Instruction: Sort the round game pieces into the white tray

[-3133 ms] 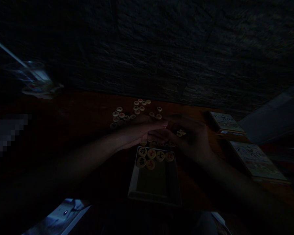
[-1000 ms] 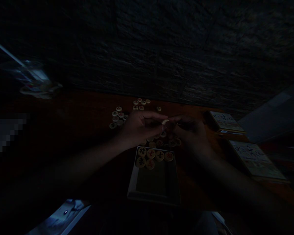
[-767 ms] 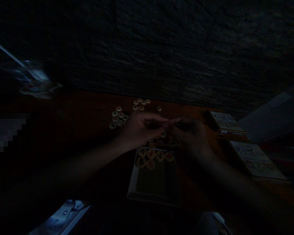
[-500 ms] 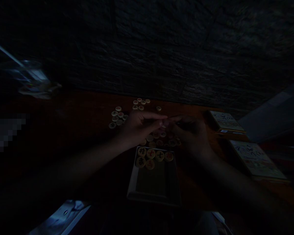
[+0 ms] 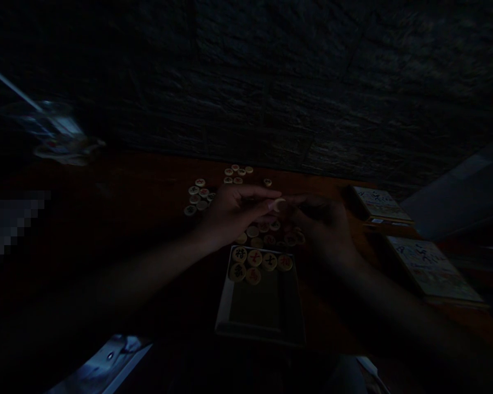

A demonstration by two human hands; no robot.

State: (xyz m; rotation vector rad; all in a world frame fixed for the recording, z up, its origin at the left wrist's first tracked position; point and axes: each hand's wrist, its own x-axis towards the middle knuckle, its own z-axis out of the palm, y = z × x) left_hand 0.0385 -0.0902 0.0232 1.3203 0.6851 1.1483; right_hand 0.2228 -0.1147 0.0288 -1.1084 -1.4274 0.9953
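My left hand (image 5: 236, 216) pinches a round wooden xiangqi piece (image 5: 279, 205) between thumb and fingers above the table. Close to the piece's right side, my right hand (image 5: 322, 219) has its fingers curled together; dimness hides whether they grip anything. Below the hands is an open box (image 5: 257, 309), its far end lined with several xiangqi pieces (image 5: 254, 258) marked in red or black characters. Loose xiangqi pieces (image 5: 257, 241) lie just beyond the box, partly under my hands.
More pieces lie in groups at the left (image 5: 194, 200) and near the stone wall (image 5: 267, 104). Two flat printed boxes (image 5: 378, 203) (image 5: 433, 268) rest at the right. A clear cup with a straw (image 5: 51, 128) stands far left. The light is very dim.
The piece in my left fingers shows more plainly now, turned between the two hands. My right fingertips have shifted slightly. The pieces in the box stay in place.
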